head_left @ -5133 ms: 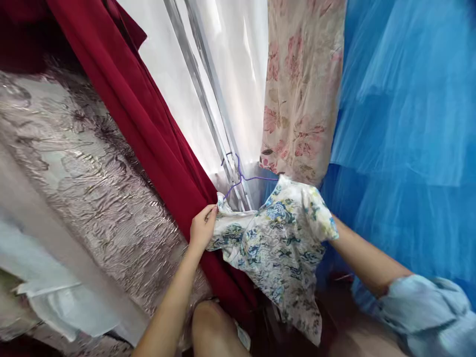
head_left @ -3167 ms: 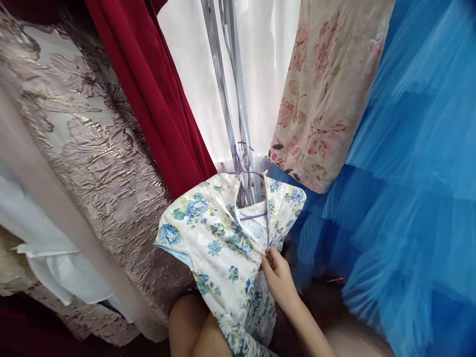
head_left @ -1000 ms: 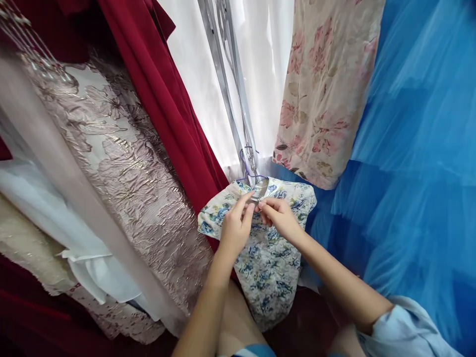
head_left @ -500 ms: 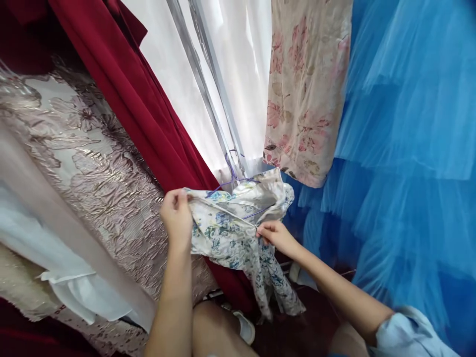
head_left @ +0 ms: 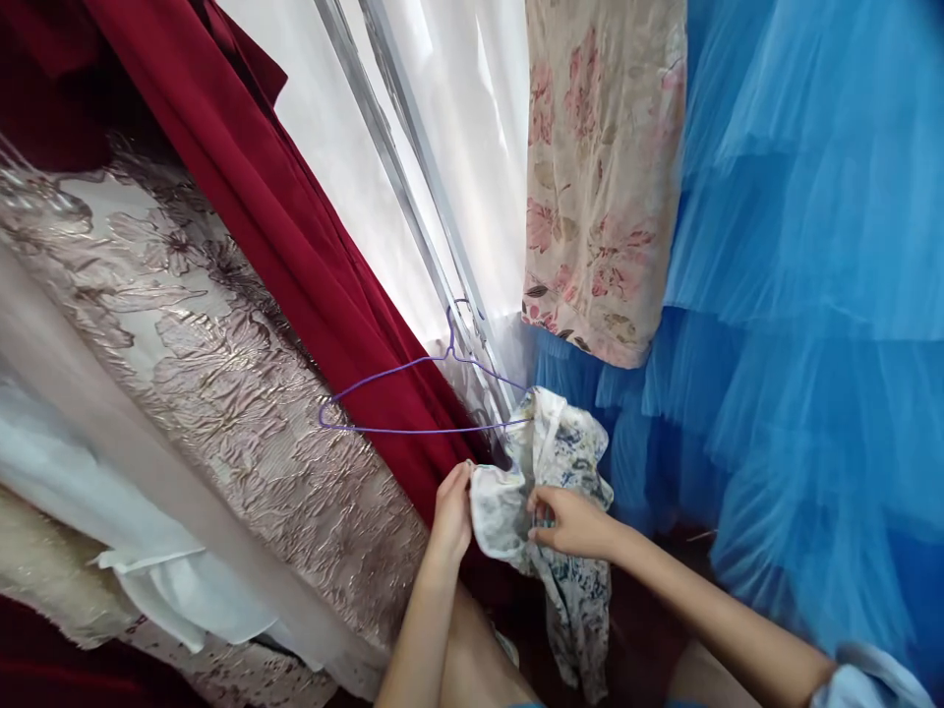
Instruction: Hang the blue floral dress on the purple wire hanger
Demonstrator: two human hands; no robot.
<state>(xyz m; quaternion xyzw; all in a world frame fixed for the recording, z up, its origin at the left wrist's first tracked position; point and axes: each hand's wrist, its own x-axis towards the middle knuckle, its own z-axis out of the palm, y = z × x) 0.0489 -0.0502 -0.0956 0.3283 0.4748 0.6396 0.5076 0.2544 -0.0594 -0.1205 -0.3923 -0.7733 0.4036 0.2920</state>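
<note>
Partly hidden inside garment point(head_left: 577, 447): hanger point(head_left: 428, 432)

Pinches with left hand point(head_left: 452, 509) at six o'clock; curls right hand point(head_left: 573, 523) at five, with right arm point(head_left: 715, 598) slanted toward four.

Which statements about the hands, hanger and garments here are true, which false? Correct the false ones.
1. The thin purple hanger carries no cloth. False: the white garment with blue floral print hangs on one end.
2. The left hand holds the garment's edge. True.
3. The right hand grips the hanger. False: it is at the garment.
4. Layered blue tulle appears right of the long dark-red cloth. True.
5. Beige pink-flowered cloth lies on the floor. False: it hangs.
</note>
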